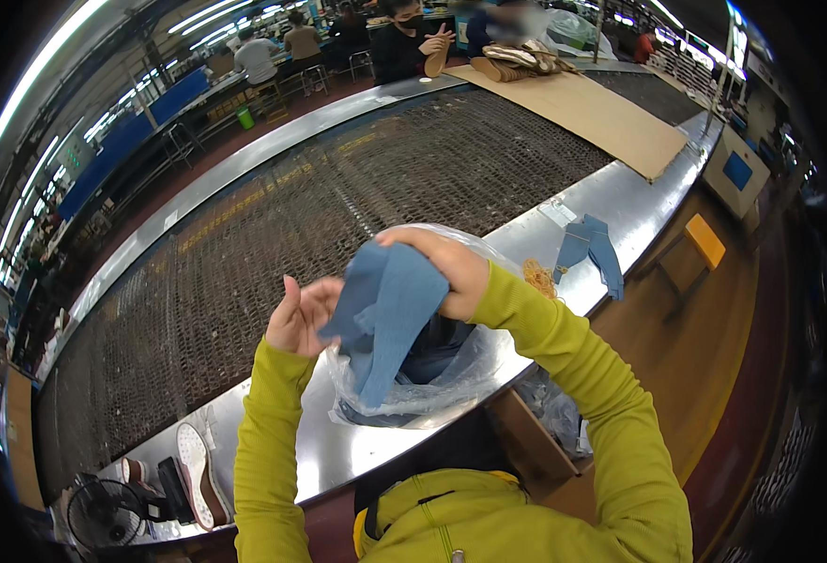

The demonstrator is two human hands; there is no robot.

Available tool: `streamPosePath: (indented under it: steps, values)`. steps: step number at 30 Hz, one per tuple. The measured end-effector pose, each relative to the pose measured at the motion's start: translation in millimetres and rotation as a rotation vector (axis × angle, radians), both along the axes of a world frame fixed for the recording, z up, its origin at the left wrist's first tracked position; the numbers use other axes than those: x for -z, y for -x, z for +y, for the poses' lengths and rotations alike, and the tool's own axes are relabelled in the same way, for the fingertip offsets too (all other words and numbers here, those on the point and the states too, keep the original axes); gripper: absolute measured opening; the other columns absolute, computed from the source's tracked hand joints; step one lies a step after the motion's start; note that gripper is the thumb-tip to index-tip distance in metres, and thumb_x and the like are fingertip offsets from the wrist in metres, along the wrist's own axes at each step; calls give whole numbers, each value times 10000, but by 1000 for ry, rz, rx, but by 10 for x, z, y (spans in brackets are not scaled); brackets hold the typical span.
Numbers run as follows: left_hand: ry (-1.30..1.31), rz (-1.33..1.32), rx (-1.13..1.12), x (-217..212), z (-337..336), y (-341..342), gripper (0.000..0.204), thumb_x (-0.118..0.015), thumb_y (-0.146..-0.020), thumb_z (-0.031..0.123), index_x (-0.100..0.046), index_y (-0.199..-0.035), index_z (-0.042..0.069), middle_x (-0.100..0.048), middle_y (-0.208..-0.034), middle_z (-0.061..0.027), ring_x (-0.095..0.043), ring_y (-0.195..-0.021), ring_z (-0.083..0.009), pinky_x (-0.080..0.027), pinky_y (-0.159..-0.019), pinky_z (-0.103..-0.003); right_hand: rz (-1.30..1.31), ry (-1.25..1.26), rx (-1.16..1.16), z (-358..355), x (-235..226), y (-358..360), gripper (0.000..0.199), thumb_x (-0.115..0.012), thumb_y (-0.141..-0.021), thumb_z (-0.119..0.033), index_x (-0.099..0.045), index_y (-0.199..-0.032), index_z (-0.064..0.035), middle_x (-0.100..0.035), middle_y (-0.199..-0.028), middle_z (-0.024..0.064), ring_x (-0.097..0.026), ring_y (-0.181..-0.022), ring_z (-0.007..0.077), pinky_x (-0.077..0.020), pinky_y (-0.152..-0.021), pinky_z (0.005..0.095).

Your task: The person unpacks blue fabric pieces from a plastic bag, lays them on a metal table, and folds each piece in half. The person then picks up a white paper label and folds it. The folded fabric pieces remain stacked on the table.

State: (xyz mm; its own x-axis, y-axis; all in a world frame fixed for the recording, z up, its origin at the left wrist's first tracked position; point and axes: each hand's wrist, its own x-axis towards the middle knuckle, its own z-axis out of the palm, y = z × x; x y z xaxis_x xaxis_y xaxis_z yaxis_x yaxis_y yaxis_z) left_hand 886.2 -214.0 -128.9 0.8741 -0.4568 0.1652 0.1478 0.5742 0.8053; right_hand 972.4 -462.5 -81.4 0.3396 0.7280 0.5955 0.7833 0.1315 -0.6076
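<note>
My right hand point(446, 267) grips a few flat blue fabric pieces point(390, 305) by their upper right edge, and they hang down over a clear plastic bag. Beside their left edge, my left hand point(306, 314) has its thumb and fingers apart; some fingertips reach the cloth's edge, partly hidden. The clear plastic bag point(352, 403) lies open on the metal edge of the conveyor, with more dark blue pieces point(432, 361) inside. To the right lie a pile of tan rubber bands point(538, 279) and a banded bundle of blue pieces point(587, 249).
A wide mesh conveyor point(282, 216) runs behind the bag. Shoe soles point(202, 474) and a small black fan point(104, 511) sit at lower left. Brown shoe parts point(517, 64) rest on a cardboard sheet point(592, 113). A co-worker point(404, 47) is across the conveyor; an open carton point(531, 436) stands below its edge.
</note>
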Motion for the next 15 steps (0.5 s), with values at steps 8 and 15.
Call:
streamPosePath:
  steps: [8,15]
  values:
    - [57,254,-87,510,-292,628,808,-450,-807,566,-306,-1374,9,-419,-1303,-213,-545,-1069,-353,-476,-905,-474,-646,405,-40,364,-146,601,873,-801,-651,-300,-365,-1381,-103,-392,-1402,159,-299,-1352,305,-218,-1113,469]
    - [760,258,-281,668,-328,1664,752,-578,-810,488,-384,-1291,-55,-544,-1039,-200,-599,-799,-331,-531,-711,-445,14,915,656,-314,290,14,746,-721,-764,-363,-375,-1372,-103,-592,-1089,171,-574,-984,287,-456,-835,391]
